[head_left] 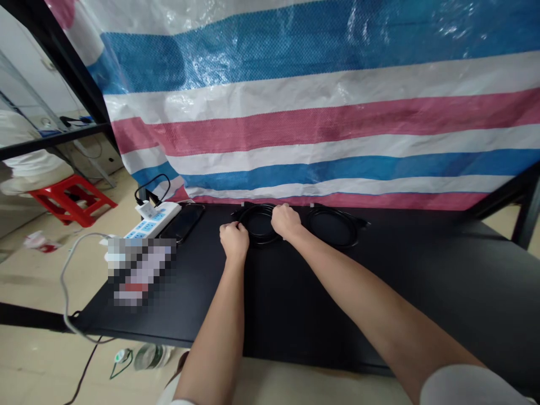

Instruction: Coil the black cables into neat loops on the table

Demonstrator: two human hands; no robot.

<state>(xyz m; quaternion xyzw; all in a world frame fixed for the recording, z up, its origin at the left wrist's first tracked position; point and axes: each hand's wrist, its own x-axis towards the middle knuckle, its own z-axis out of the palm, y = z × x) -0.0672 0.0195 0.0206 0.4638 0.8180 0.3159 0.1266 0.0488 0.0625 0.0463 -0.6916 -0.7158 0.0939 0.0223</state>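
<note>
A coiled black cable (258, 243) lies at the back of the black table (287, 304), between my two hands. My left hand (235, 239) is closed at the left side of this coil, its fingers curled on the cable. At the coil's right side, my right hand (286, 221) is closed on it too; the fingertips are partly hidden. Just right of my right hand lies a second coiled black cable (333, 244), with a connector end pointing right. Neither hand touches that second coil, as far as I can see.
A white power strip (154, 223) with plugs and a dark phone (184, 222) lie at the table's left, near a pixelated patch. Striped plastic sheeting (320, 129) hangs behind the table. A seated person's white clothing (31, 163) shows above a red stool (76, 197) at far left.
</note>
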